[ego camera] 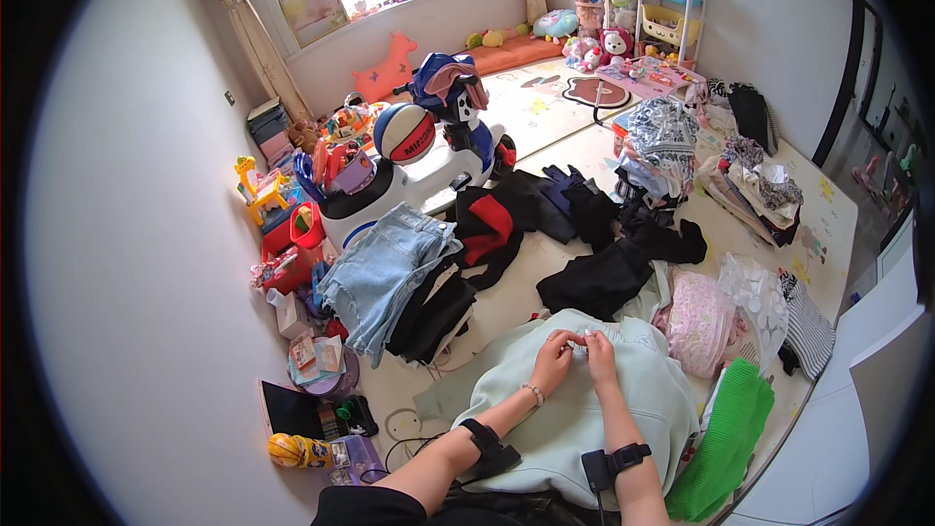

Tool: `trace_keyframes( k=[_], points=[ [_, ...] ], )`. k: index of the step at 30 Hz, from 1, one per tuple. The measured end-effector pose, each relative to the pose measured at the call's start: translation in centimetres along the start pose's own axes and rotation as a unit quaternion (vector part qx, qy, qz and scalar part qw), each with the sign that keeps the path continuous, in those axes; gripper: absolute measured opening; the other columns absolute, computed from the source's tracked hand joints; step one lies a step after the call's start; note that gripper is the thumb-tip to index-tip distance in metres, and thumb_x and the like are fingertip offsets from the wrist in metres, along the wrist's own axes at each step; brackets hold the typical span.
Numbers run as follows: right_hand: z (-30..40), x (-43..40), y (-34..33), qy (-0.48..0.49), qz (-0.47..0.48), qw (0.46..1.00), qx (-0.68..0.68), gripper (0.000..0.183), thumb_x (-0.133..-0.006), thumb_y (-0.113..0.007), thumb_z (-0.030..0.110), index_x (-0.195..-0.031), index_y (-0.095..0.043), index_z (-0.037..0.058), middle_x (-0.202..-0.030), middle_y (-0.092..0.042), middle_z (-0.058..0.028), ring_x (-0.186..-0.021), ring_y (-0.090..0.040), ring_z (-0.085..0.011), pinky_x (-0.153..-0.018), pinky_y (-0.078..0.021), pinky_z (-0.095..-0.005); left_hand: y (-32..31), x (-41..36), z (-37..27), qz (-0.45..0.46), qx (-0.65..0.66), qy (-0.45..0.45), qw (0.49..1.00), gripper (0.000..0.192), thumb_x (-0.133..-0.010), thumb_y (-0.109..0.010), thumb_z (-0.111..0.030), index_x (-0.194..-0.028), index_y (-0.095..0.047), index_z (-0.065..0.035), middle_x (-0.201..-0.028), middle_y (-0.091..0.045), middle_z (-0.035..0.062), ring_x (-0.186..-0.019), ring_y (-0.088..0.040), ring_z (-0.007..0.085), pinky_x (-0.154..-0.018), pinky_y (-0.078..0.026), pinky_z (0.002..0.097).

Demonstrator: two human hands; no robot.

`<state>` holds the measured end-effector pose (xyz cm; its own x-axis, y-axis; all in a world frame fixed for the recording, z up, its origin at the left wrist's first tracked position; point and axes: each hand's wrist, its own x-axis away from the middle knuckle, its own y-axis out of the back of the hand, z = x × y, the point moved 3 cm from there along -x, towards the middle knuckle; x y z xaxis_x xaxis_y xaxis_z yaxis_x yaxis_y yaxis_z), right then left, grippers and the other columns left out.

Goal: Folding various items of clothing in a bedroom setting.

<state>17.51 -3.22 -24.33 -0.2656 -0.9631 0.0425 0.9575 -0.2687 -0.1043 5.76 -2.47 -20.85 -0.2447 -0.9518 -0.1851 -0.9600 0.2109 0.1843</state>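
A pale green sweatshirt [570, 409] lies spread out in front of me, one sleeve reaching to the left. Above its upper part, my left hand [556, 359] and my right hand [600, 359] meet at the fingertips, thumbs and forefingers pinched together. Whatever small thing is between them, perhaps a drawstring or a bit of the fabric, is too small to tell. Light blue denim shorts [394, 263] top a stack of folded dark clothes at the left. A black garment [606, 277] lies crumpled beyond the sweatshirt. Right of it are a pink floral bundle [697, 321] and a green ribbed garment [727, 446].
A white ride-on toy motorcycle [438, 168] bearing a basketball [404, 133] stands beyond the shorts. Clothing piles [661, 146] occupy the far right of the play mat. Toys and boxes [292, 314] line the left wall. A clear plastic bag [756, 299] lies near a striped garment [809, 325].
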Motion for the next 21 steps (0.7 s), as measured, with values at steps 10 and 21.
trace_keyframes(
  k=[10, 21],
  points=[
    [0.61, 0.22, -0.06, -0.012, 0.016, 0.999, -0.026, 0.017, -0.087, -0.048, 0.024, -0.082, -0.056, 0.0098, -0.073, -0.056, 0.0056, -0.062, -0.040, -0.0006, -0.056, -0.0314, -0.0174, -0.10, -0.05, 0.33, -0.008, 0.015, -0.009, 1.000, 0.023, -0.072, -0.043, 0.009, -0.087, -0.058, -0.0010, -0.098, -0.052, 0.0087, -0.087, -0.053, 0.0185, -0.073, -0.043, 0.0255],
    [0.50, 0.21, 0.07, -0.020, 0.021, 0.999, -0.043, 0.020, -0.086, -0.047, 0.026, -0.081, -0.057, 0.0101, -0.077, -0.058, 0.0040, -0.070, -0.047, -0.0026, -0.063, -0.0356, -0.0189, -0.22, -0.08, 0.41, -0.002, 0.027, -0.018, 0.999, 0.025, -0.072, -0.041, 0.009, -0.086, -0.058, -0.0022, -0.105, -0.050, 0.0084, -0.093, -0.052, 0.0184, -0.076, -0.043, 0.0256]
  ],
)
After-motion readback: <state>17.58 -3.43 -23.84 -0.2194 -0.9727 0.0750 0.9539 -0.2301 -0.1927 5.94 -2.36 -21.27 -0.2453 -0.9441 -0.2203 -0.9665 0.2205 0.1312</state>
